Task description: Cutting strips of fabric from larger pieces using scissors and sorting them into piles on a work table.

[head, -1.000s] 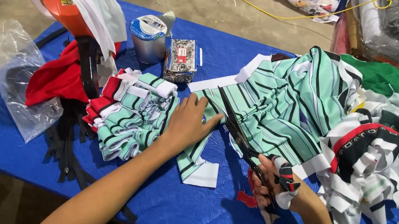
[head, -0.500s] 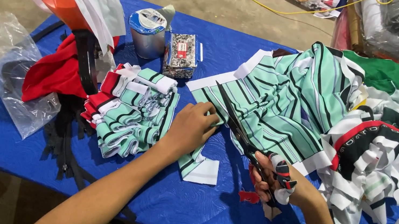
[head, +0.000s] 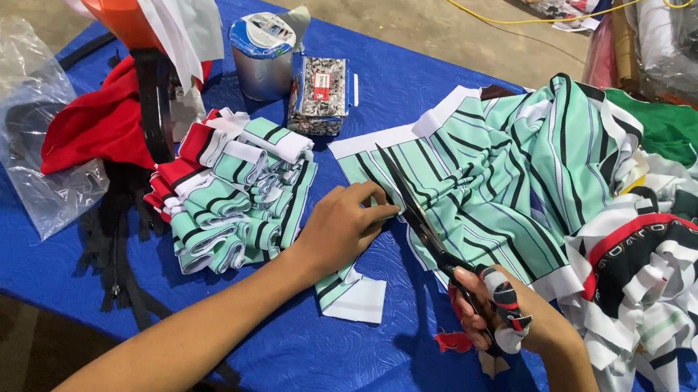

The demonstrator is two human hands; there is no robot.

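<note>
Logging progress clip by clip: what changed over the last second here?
The scissors in the right hand have pushed further up along the mint striped fabric, blades now lying deep along the cut. The left hand stays flat, pinning the strip. The stack of cut strips, tin and box are unmoved.

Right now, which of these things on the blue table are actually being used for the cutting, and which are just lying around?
In use:
- scissors, in the right hand
- mint striped fabric, pressed flat by the left hand
- stack of cut striped pieces

Lying about:
- metal tin
- small box
- clear plastic bag
- red cloth
- black straps
</note>
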